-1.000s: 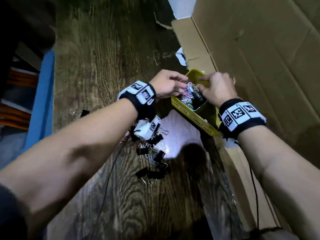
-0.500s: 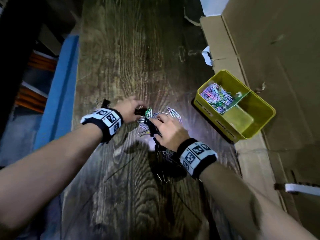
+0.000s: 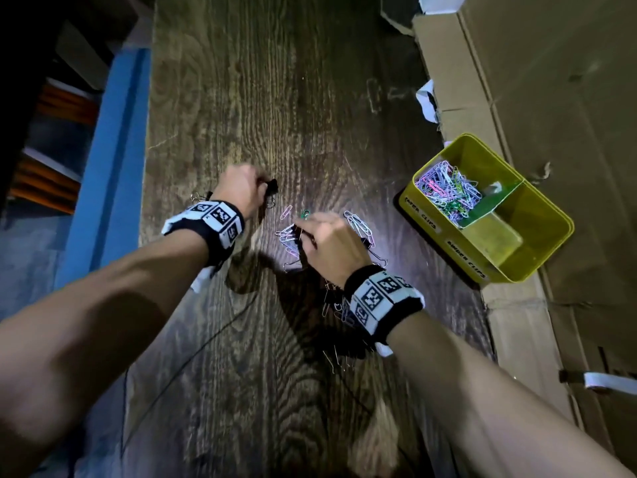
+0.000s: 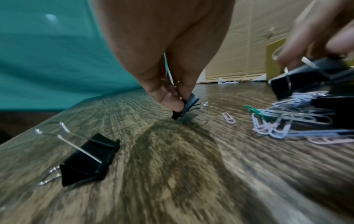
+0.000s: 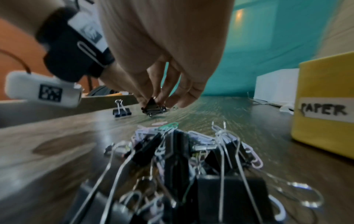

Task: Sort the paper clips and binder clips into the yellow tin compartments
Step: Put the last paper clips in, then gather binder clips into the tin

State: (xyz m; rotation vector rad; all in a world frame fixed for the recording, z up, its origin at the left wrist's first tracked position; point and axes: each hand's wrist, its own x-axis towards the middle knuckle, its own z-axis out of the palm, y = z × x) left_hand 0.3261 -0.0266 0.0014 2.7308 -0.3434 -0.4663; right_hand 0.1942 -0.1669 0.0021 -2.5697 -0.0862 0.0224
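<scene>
A yellow tin point(image 3: 537, 267) stands at the right on the wooden table point(image 3: 275, 81). Its compartment labelled PAPER CLIPS holds coloured paper clips point(image 3: 448, 191); the one labelled BINDER CLIPS shows only bare floor. A mixed pile of clips point(image 5: 182, 151) lies at table centre. My left hand point(image 3: 265, 188) pinches a small black binder clip point(image 4: 186, 104) just left of the pile, with the clip's corner touching the table. My right hand point(image 3: 301, 232) hovers over the pile and grips a black binder clip point(image 4: 306, 72).
A lone black binder clip point(image 4: 90, 159) lies on the table by my left wrist. Flattened cardboard point(image 3: 551, 98) covers the right side under and behind the tin. A blue edge point(image 3: 113, 150) runs along the table's left. A thin black cable point(image 3: 193, 357) crosses the near table.
Both hands came back from the tin to the pile. The left hand has drawn a binder clip out to the pile's far left; the right hand has taken hold of another.
</scene>
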